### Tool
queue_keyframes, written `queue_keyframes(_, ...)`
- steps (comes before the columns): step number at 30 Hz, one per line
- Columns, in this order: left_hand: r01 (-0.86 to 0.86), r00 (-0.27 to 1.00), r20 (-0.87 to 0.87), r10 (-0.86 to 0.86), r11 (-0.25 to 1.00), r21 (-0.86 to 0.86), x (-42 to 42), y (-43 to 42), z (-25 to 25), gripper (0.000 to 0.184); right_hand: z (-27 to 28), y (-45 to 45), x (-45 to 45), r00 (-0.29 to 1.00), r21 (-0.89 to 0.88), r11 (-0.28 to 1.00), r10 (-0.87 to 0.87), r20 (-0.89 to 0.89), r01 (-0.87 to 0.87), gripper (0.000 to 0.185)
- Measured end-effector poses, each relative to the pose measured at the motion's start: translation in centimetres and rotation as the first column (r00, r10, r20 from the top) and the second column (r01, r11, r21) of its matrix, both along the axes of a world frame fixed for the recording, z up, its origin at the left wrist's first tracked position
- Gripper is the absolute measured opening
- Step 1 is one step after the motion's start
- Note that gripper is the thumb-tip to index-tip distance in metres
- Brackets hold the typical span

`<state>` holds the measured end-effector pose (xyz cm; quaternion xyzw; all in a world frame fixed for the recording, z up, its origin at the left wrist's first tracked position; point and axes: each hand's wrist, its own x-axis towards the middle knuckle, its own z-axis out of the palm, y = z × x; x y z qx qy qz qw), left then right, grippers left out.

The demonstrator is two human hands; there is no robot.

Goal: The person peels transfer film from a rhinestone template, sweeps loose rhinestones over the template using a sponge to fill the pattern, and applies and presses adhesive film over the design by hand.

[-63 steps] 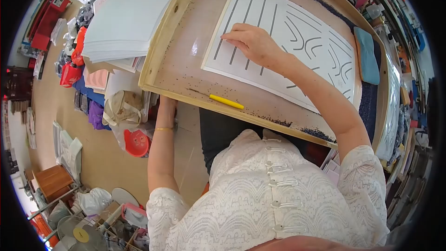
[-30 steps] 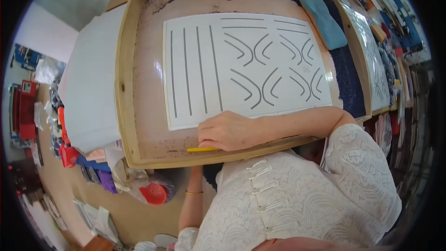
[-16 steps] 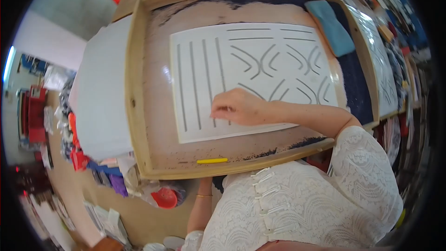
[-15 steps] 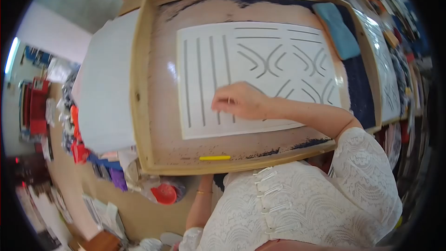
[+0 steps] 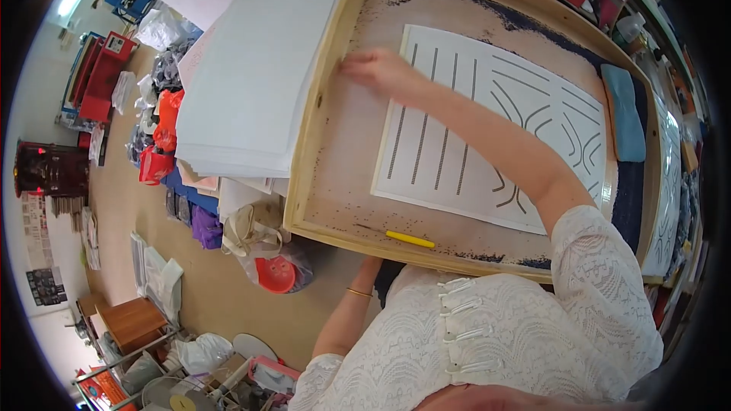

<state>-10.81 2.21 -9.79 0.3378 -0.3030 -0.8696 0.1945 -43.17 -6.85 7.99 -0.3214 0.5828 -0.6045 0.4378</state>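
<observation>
My right hand (image 5: 378,74) reaches over the wooden tray (image 5: 311,133), its fingers near the inner face of the left wall. Motion smears the fingers, so whether they hold anything does not show. Beneath my right forearm lies a white sheet (image 5: 403,148) with dark straight and curved lines, flat on the tray floor. A yellow-handled tool (image 5: 410,239) with a thin shaft rests along the tray's front side. Only my left forearm, with a bracelet, is visible below the tray; the left hand itself is hidden behind the front rim.
Large white sheets (image 5: 251,68) are stacked just left of the tray. A blue pad (image 5: 623,110) lies at its right end, by dark grains (image 5: 630,190). Another lined sheet (image 5: 666,190) is beyond the right wall. Bags and a red basin (image 5: 275,275) stand on the floor.
My right hand has moved from above the lined sheet to the tray's left wall. The view has swung left, showing more of the paper stack and floor.
</observation>
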Motion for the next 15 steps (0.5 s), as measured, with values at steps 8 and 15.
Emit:
queue_keyframes(8, -0.025, 1.0, -0.015, 0.025, 1.0, -0.017, 0.0, 0.1, 0.2, 0.04, 1.6, -2.2, -7.0, 0.738, -0.149, 0.961, -0.275, -0.617, 0.234, 0.051)
queue_keyframes(15, -0.183, 0.959, 0.15, 0.239, 0.933, -0.311, 2.9, -1.7, 2.4, 0.041, -0.1, 4.0, 12.5, 0.387, 0.032, 0.996, 0.063, -0.92, -0.086, 0.07)
